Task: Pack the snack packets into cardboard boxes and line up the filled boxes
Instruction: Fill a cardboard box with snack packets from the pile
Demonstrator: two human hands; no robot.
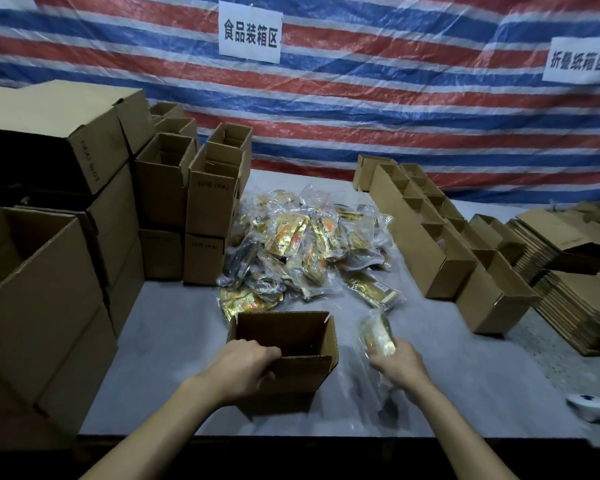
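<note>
An open cardboard box (305, 341) stands on the grey table near the front edge. My left hand (246, 367) grips its near rim, fingers curled over the edge. My right hand (400, 363) is just right of the box, closed on a clear snack packet (378, 336) with gold contents, held a little above the table. Behind the box lies a loose pile of snack packets (302, 244) in gold and clear wrapping. A row of open boxes (430, 237) runs along the right side of the table.
Stacked empty small boxes (191, 202) and big cartons (49, 271) fill the left. Flat folded cardboard (575, 289) is piled at the far right. A white object (593, 408) lies at the front right corner. A striped tarp hangs behind.
</note>
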